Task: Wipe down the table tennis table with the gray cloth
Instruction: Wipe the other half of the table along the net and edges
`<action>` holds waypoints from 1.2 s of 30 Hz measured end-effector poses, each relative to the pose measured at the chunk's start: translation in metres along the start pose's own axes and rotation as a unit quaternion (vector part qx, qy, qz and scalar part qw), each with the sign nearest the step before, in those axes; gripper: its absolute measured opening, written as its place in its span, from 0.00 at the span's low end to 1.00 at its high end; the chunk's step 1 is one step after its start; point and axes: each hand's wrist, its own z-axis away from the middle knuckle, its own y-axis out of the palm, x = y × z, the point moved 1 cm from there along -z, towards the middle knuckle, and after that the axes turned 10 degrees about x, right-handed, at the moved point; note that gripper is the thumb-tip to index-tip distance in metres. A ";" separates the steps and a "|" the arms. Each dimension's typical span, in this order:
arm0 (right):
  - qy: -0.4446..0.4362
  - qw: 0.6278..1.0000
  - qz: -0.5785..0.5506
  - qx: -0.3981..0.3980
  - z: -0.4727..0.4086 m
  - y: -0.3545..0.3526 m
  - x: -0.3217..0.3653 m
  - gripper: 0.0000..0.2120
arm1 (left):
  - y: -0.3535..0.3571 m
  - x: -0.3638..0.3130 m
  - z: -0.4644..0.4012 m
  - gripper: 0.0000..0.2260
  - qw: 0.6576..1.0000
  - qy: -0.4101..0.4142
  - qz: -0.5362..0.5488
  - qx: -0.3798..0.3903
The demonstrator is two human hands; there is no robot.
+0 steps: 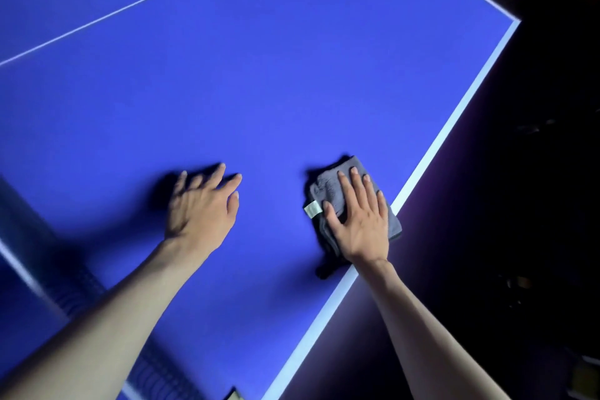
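The blue table tennis table (259, 91) fills most of the head view, with white lines along its edges. A folded gray cloth (328, 191) with a small white tag lies on it close to the right edge line. My right hand (360, 221) presses flat on the cloth, fingers straight and spread. My left hand (201, 204) rests on the bare blue surface to the left of the cloth, fingers loosely spread, holding nothing.
The table's white side line (438, 153) runs diagonally at the right, with dark floor beyond it. A thin white centre line (130, 6) crosses the upper left. The net (81, 286) stretches across the lower left under my left forearm.
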 end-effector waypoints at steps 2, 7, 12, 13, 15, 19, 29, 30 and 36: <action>0.014 1.000 -0.005 -0.010 -0.029 -0.005 -0.017 0.34 | 0.005 0.001 0.000 0.20 0.999 0.004 -0.006 -0.039; 0.060 0.998 -0.022 -0.020 -0.099 -0.024 -0.056 0.35 | 0.008 -0.001 0.000 0.19 0.997 0.011 -0.013 -0.082; 0.098 0.994 -0.034 -0.022 -0.145 -0.037 -0.081 0.35 | 0.013 0.001 -0.002 0.19 0.994 0.021 -0.015 -0.103; 0.102 0.994 -0.031 -0.021 -0.149 -0.037 -0.084 0.35 | 0.015 0.001 -0.002 0.19 0.994 0.022 -0.013 -0.105; 0.105 0.994 -0.032 -0.019 -0.150 -0.036 -0.084 0.35 | 0.017 0.001 -0.002 0.20 0.994 0.019 -0.005 -0.109; 0.120 0.992 -0.027 -0.013 -0.124 -0.025 -0.064 0.34 | 0.021 -0.001 0.001 0.21 0.993 0.004 0.023 -0.113; -0.004 1.000 -0.020 0.014 0.048 0.024 0.086 0.33 | 0.007 0.007 0.007 0.22 0.990 -0.016 0.116 0.079; -0.020 0.999 -0.021 0.026 0.067 0.029 0.103 0.33 | 0.003 0.008 0.011 0.22 0.987 -0.018 0.131 0.094; -0.196 0.975 0.022 0.098 0.166 0.051 0.177 0.34 | -0.020 0.032 0.049 0.21 0.984 -0.023 0.170 0.047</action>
